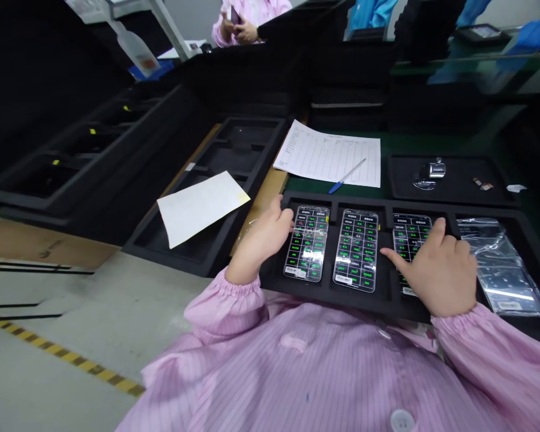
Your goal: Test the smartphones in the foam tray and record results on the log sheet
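Observation:
A black foam tray (387, 307) lies in front of me. In its slots are three phones with lit screens of white and green text: a left phone (307, 244), a middle phone (356, 251) and a right phone (413, 231). My left hand (269, 231) is at the tray's left rim beside the left phone, index finger extended, others bent, holding nothing visible. Over the right phone lies my right hand (445, 270), thumb and index finger spread and the other fingers curled; it covers part of that phone. The rightmost slot holds clear plastic bags (504, 267).
Beyond the tray lie a printed form (328, 156), a blue pen (347, 176) and a small black tray (459, 189) with a metal tally counter (436, 170). To the left, a white sheet (202, 207) rests on another foam tray (168, 258). A person in pink (252, 18) is across.

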Demonstrator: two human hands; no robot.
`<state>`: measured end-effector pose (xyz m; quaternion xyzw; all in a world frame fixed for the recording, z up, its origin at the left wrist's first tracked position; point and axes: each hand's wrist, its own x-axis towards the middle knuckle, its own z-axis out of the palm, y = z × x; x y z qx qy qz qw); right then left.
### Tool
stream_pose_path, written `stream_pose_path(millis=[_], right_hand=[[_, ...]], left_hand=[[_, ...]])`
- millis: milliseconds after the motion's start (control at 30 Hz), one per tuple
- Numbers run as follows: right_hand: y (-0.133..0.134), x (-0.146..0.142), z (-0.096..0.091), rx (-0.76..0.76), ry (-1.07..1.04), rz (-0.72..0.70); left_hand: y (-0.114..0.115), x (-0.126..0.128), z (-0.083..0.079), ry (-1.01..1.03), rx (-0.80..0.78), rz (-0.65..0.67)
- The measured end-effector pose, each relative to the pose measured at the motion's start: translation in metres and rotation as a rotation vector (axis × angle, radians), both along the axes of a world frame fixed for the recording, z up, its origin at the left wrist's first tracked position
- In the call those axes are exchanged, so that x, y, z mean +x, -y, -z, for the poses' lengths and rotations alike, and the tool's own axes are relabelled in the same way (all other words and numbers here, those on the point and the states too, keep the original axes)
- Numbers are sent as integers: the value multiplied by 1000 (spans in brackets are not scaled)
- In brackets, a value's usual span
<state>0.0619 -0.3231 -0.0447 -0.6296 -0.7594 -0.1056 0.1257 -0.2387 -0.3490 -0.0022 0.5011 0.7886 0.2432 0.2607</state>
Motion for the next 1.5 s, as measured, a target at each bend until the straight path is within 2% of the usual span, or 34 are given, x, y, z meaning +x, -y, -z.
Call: stream_pose_path(millis=[100,300,467,667,867,967,1033,1100,1167,1200,1333,1500], right_hand=[[-1,-1,0,-43,13,17],[-2,0,0,-81,-19,35],[-2,2,1,-84,-48,33],[-1,-2,1,-55,-31,32],[4,-5,-9,-53,-95,12],[14,-5,-22,-181,-326,-73],[22,-7,-31,-389,-635,-154],[29,-9,-37,-661,-945,-200],[32,-12,-39,-866,-1171,-165],[32,-13,-39,-923,-1254,-129],[33,-19,-37,-981,-1504,-30],[36,-22,-36,-984,-1614,3]], left_hand=[[-2,3,1,74,-14,-10],[-3,12,-13,5,-27,1],[-3,35,-21,-221,-110,31],[-6,85,-8,-613,-272,76],[-11,90,5,-650,-271,58],[-11,89,6,-643,-267,66],[-11,89,6,-637,-271,71],[-11,89,5,-631,-276,74],[-10,89,4,-629,-279,82],[-10,90,4,-632,-282,83],[-10,91,5,-652,-292,80],[-10,88,5,-656,-272,73]])
